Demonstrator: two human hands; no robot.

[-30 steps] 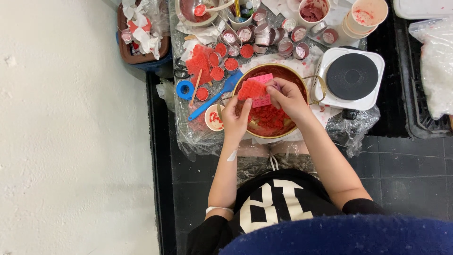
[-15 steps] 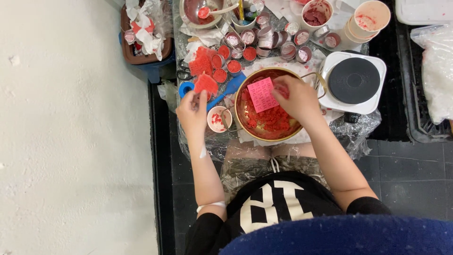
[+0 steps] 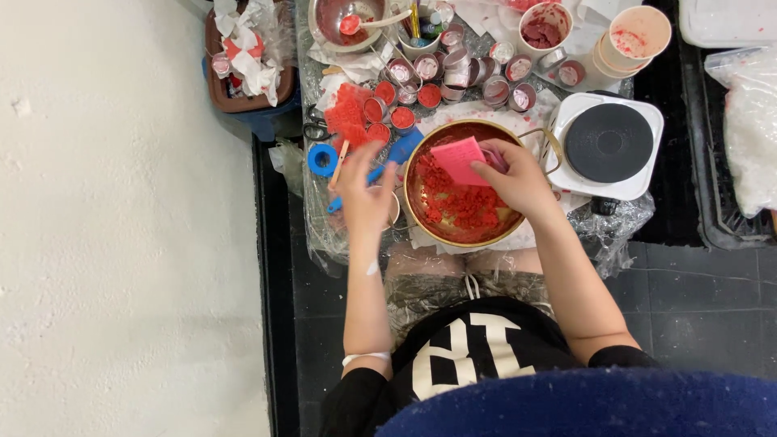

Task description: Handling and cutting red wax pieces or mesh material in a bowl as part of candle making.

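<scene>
Here, the thing in hand is a pink slab [image 3: 458, 159], flat and roughly square, held tilted over the copper bowl [image 3: 421, 212]. My right hand [image 3: 511, 180] has it pinched along its right edge, fingers clenched on that side, the rest of the slab jutting out over the bowl's far rim. I judge it light and fairly stiff, since it keeps its shape with only one edge held, but probably brittle: the bowl below is half filled with red crumbled pieces [image 3: 463, 204] of what looks like the same sort of waxy stuff. I would hold it by the edges with a wide pinch, not at a corner, and not squeeze hard, as it may snap or turn slick when warm.

My left hand [image 3: 366, 197] hangs just left of the bowl with fingers spread, its grip released and holding nothing that I can see. It partly covers a small white cup [image 3: 392, 209] and a blue-handled tool [image 3: 402, 150] lying on the plastic-covered tabletop [image 3: 317, 212].

Further out, beyond the left hand, sit a blue tape roll [image 3: 322, 159], a heap of red moulded pieces [image 3: 349, 112] and several small tins [image 3: 402, 118] filled with red. Right of the bowl stands a white hot plate [image 3: 609, 144] with a black round top. At the back are paper cups [image 3: 639, 35] smeared red and a metal bowl with a spoon [image 3: 350, 22].
</scene>
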